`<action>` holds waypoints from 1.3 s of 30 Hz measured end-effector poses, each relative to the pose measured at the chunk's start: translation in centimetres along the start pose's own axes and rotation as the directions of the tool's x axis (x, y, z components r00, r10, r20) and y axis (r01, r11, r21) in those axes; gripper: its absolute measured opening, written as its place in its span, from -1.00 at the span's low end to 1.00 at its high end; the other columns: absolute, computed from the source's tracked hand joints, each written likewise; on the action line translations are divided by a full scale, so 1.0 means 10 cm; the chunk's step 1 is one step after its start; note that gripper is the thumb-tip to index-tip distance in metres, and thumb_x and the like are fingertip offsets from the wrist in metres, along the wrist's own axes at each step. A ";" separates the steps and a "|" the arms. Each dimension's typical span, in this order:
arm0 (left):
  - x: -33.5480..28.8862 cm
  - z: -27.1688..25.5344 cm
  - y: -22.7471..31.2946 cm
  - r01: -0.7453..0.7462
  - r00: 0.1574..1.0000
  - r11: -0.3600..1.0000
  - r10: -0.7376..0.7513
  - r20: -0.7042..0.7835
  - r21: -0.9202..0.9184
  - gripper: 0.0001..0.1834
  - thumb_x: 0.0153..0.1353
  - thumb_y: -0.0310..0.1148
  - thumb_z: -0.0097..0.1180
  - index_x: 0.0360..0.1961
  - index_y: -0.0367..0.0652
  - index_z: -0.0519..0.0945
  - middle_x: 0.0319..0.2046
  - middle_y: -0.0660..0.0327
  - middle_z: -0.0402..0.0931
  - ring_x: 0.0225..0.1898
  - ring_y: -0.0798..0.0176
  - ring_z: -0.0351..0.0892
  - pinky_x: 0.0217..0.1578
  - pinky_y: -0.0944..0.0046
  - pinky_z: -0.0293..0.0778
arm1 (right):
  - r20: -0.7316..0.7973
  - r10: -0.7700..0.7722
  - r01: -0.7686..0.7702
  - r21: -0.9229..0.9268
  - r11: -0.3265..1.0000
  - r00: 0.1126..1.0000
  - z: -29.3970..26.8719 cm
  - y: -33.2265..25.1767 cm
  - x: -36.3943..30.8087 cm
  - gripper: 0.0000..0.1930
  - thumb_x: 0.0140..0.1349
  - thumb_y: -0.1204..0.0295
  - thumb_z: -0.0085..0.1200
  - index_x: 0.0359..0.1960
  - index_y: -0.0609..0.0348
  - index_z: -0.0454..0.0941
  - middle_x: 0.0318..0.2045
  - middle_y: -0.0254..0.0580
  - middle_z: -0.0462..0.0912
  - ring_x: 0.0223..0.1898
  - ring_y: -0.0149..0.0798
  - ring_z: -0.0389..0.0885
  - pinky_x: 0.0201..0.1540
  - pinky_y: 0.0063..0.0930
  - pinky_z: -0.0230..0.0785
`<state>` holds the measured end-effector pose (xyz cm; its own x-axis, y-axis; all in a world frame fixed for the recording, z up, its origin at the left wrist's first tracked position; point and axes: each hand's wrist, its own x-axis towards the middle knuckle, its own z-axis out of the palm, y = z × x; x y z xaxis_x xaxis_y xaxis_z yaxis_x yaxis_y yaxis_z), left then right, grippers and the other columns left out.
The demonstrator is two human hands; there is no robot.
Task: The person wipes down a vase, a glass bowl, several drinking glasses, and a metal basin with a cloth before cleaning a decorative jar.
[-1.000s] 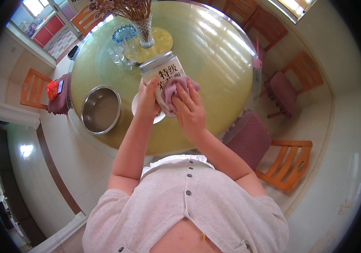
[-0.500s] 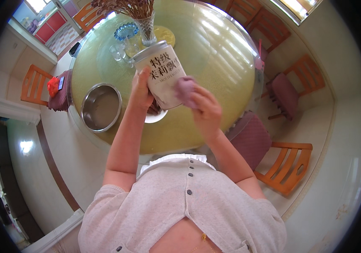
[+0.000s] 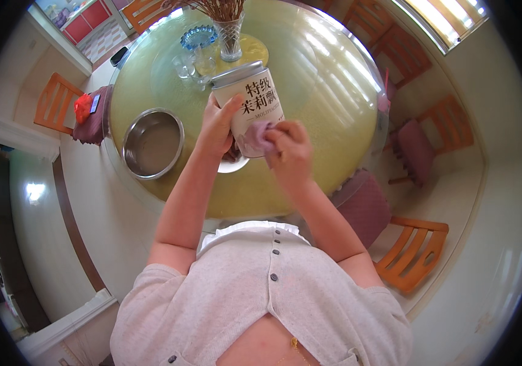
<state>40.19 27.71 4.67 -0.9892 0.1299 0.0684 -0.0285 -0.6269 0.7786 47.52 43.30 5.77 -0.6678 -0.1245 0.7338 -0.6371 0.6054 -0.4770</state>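
Observation:
A white canister with a silver lid and dark print is held up, tilted, over the round table. My left hand wraps round its left side, thumb on the front. In my right hand a bunched purple cloth is pinched and pressed against the lower front of the canister. Below the canister, partly hidden by it and my left hand, a white plate bears some brown pieces that I cannot make out.
On the greenish-gold table a steel basin holding cloudy liquid stands at the left. Farther back are clear glasses, a blue scalloped dish and a glass vase with dried stems. Wooden chairs stand around the table.
The cloth in my right hand has moved from the canister's right edge onto its lower front. My view has shifted slightly, and my left hand keeps its hold.

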 end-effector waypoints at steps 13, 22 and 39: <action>-0.09 0.05 -0.01 0.168 0.968 0.985 -0.156 0.197 -0.045 -0.28 0.20 -0.11 0.19 0.27 -0.14 0.15 0.08 0.14 0.39 0.13 0.16 0.39 0.07 0.13 0.43 | 0.135 0.714 -0.472 0.831 0.296 0.687 0.10 0.41 -0.03 -0.73 0.36 0.44 -0.14 0.00 0.31 0.47 -0.15 -0.30 0.57 -0.21 -0.49 0.50 -0.13 -0.65 0.36; -0.13 -0.08 -0.24 0.296 0.944 0.952 -0.279 0.179 -0.081 -0.26 0.19 0.02 0.13 0.22 -0.25 0.23 0.06 0.04 0.42 0.05 0.15 0.48 0.04 0.12 0.47 | -0.126 0.396 -0.301 0.458 0.837 0.910 0.06 0.37 0.03 -0.75 0.32 0.42 -0.06 -0.11 0.37 0.52 -0.08 -0.07 0.50 -0.08 -0.26 0.47 -0.08 -0.42 0.37; -0.06 -0.12 -0.19 0.306 0.950 0.951 -0.301 0.085 -0.046 -0.26 0.19 0.02 0.12 0.23 -0.23 0.21 0.05 0.07 0.41 -0.01 0.21 0.50 -0.06 0.19 0.53 | 0.013 0.164 -0.160 0.294 0.942 0.986 0.14 0.11 -0.18 -0.83 -0.12 0.65 0.24 -0.43 0.17 0.63 -0.37 -0.20 0.51 -0.35 -0.13 0.51 -0.32 -0.37 0.41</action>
<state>40.71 27.93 2.37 -0.9187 0.3774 -0.1168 -0.3362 -0.5915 0.7329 47.44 43.12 3.24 -0.7678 -0.0336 0.6398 -0.6066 0.3596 -0.7090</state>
